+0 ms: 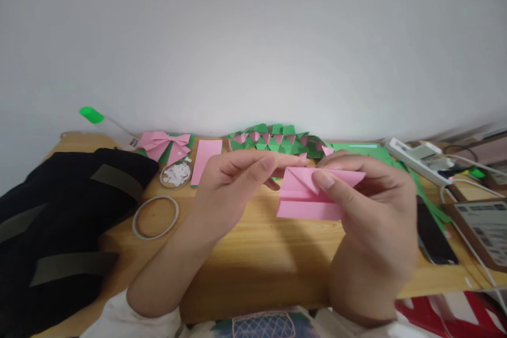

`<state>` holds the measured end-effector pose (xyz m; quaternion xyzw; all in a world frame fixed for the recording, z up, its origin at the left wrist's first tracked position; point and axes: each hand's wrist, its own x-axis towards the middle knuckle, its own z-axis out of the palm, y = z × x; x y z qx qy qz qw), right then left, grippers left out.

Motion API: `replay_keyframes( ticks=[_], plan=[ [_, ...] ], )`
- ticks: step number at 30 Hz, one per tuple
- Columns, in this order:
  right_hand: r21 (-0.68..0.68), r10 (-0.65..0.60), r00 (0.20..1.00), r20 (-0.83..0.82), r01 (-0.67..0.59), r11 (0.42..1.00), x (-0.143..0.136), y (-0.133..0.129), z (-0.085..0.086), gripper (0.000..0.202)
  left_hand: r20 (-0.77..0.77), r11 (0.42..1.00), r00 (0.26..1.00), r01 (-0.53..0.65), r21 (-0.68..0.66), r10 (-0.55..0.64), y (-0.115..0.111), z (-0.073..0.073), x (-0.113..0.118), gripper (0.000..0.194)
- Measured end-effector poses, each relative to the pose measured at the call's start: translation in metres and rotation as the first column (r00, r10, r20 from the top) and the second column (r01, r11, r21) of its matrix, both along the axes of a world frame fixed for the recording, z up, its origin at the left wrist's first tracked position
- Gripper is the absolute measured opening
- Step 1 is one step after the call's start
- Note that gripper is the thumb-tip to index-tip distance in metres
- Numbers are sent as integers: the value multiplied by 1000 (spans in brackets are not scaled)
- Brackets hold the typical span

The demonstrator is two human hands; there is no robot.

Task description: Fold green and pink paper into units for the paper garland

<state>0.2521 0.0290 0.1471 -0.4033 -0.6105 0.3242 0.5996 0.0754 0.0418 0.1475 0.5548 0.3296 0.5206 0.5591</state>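
My right hand (372,211) pinches a folded pink paper (301,208) above the table, its thumb pressing on the front. Creases run across the paper, a triangular flap lies on its upper part, and a point sticks out at the right. Beside the paper's left end is my left hand (237,179), with fingers stretched out along the upper edge. Its thumb lies near the index finger, off the paper. Whether the left fingertips touch the back of the paper is hidden.
Along the wall are a pink bow (166,145), a flat pink sheet (208,153) and folded green-and-pink paper pieces (273,140). Left are a tape ring (137,222), white scraps (177,174) and black cloth (71,185). Right are a phone (435,237) and a power strip (420,161).
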Motion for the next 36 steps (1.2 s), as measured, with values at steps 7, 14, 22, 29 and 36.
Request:
replay_keyframes(
  ticks=[7,14,22,29,36],
  plan=[
    [-156,-10,1000,-3,9,988,-4,-3,3,12,-4,995,996,-91,-42,91,-2,-6,8,7],
    [-199,128,979,157,-95,975,2,-4,7,7,-32,992,992,-124,8,124,1,-3,4,11],
    [-144,144,968,205,-115,983,2,-2,8,10,67,999,998,0,-37,2,4,0,-1,7],
    [-209,148,989,-3,-145,967,0,-2,3,10,-124,998,992,9,-64,-17,7,3,-4,7],
    [-181,127,990,68,-113,977,-3,-4,4,10,-144,994,984,-95,60,103,6,-3,2,16]
  ],
)
